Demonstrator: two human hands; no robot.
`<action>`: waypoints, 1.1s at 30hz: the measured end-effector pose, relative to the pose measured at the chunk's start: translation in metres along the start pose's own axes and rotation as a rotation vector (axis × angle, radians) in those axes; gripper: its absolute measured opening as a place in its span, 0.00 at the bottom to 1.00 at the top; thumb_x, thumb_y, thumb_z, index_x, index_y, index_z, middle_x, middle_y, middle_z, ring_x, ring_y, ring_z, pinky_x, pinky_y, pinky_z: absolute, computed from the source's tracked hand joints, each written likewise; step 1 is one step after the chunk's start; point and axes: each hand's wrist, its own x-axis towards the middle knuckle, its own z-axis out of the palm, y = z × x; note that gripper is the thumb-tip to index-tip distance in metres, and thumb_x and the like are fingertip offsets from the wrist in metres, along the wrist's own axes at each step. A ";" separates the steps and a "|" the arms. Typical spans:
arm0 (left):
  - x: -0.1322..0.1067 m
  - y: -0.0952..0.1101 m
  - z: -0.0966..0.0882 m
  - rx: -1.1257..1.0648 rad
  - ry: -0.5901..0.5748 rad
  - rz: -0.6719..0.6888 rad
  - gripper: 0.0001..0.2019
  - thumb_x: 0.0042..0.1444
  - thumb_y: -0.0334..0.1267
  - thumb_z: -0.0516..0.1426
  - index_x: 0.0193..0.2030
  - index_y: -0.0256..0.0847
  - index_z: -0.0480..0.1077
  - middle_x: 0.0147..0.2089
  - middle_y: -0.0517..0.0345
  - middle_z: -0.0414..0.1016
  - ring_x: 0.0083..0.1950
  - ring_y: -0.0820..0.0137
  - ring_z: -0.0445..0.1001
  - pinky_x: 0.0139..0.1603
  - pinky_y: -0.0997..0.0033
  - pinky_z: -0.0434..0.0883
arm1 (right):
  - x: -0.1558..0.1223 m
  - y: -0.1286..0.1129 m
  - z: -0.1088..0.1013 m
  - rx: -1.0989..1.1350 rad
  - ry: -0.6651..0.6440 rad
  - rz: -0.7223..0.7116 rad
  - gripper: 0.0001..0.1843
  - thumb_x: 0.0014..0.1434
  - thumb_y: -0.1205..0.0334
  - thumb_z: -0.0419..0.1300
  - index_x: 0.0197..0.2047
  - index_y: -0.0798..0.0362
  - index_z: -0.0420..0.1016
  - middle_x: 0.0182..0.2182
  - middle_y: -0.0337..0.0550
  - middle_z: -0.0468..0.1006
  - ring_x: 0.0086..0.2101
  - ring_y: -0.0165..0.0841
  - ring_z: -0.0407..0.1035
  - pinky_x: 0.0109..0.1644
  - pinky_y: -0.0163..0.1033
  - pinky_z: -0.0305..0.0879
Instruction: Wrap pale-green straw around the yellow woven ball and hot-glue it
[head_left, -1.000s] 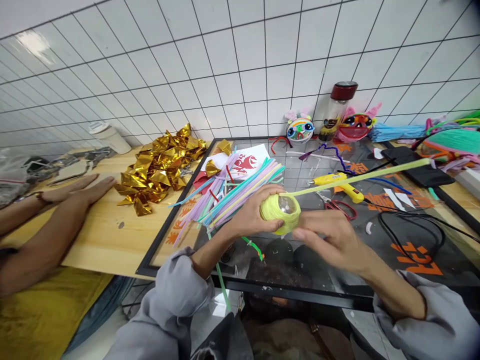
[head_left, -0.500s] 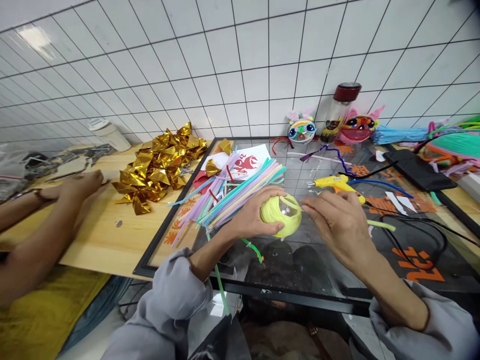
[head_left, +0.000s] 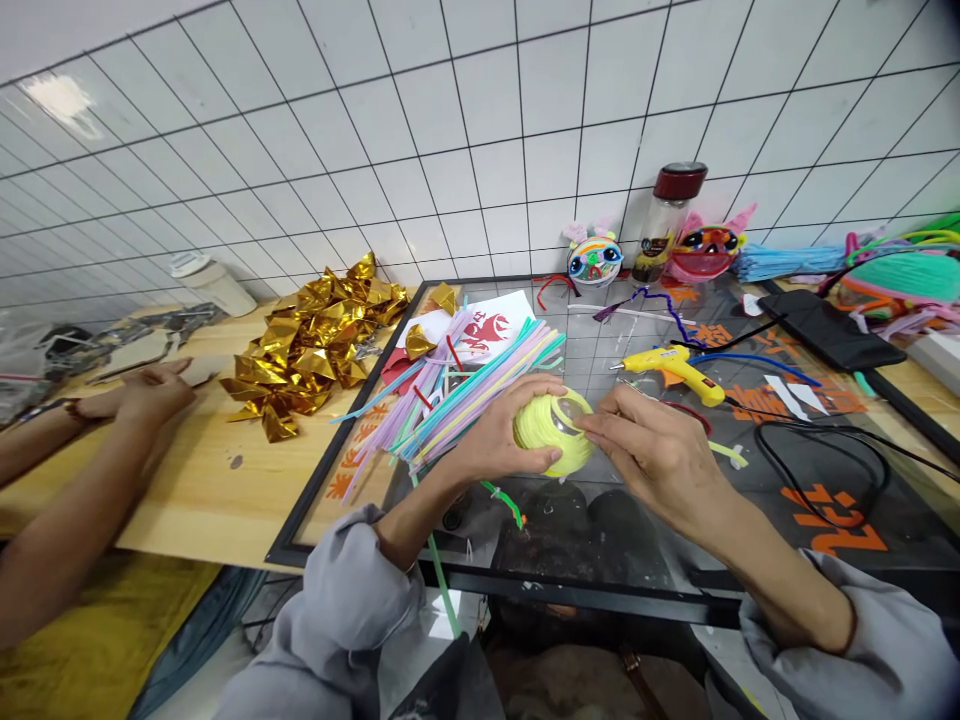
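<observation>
My left hand (head_left: 491,440) wraps round a clear ball (head_left: 551,432) that is mostly covered in pale yellow-green pipe cleaner, held just above the glass table top (head_left: 600,350). My right hand (head_left: 660,455) presses its fingertips against the ball's right side, pinching the yellow-green pipe cleaner; its loose end (head_left: 726,454) sticks out past the hand to the right. Behind the ball a bundle of pastel pipe cleaners (head_left: 465,385) lies on the glass.
A yellow glue gun (head_left: 675,367) and black cables (head_left: 825,440) lie right of my hands. Gold foil pieces (head_left: 315,335) sit on the wooden table (head_left: 202,480), where another person's hands (head_left: 142,395) rest. Craft masks (head_left: 596,258), a red-capped bottle (head_left: 667,215) and a dark tablet (head_left: 836,330) stand farther back.
The long free end of the yellow-green pipe cleaner, which stretched far right, has been drawn round the ball and is now short. My right hand moved onto the ball. The other person's hands closed together.
</observation>
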 end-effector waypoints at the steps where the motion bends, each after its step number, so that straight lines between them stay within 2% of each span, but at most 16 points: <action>1: 0.000 0.000 0.000 0.002 -0.002 -0.003 0.30 0.48 0.42 0.67 0.59 0.40 0.69 0.65 0.42 0.70 0.69 0.50 0.68 0.73 0.47 0.63 | 0.001 -0.001 0.000 -0.033 0.017 -0.023 0.13 0.68 0.72 0.54 0.44 0.56 0.80 0.32 0.44 0.75 0.31 0.32 0.68 0.32 0.36 0.62; 6: -0.001 -0.002 0.000 0.014 -0.001 0.008 0.30 0.49 0.42 0.67 0.60 0.40 0.68 0.65 0.43 0.70 0.69 0.50 0.68 0.73 0.46 0.62 | 0.002 -0.005 0.003 -0.078 0.102 -0.112 0.14 0.69 0.73 0.51 0.40 0.57 0.79 0.30 0.46 0.75 0.30 0.32 0.66 0.31 0.36 0.61; 16: -0.002 -0.005 0.001 0.025 0.002 0.064 0.30 0.50 0.39 0.66 0.60 0.39 0.67 0.66 0.41 0.69 0.69 0.52 0.69 0.72 0.46 0.64 | 0.004 -0.008 0.009 -0.030 0.121 -0.151 0.15 0.69 0.73 0.51 0.37 0.57 0.77 0.29 0.45 0.74 0.29 0.32 0.64 0.32 0.35 0.61; 33: -0.002 -0.010 0.002 0.041 -0.012 0.112 0.30 0.51 0.40 0.66 0.61 0.40 0.65 0.66 0.41 0.68 0.69 0.51 0.68 0.72 0.45 0.64 | 0.002 -0.008 0.015 -0.032 0.130 -0.158 0.12 0.69 0.72 0.53 0.40 0.57 0.78 0.31 0.44 0.77 0.31 0.32 0.68 0.34 0.36 0.63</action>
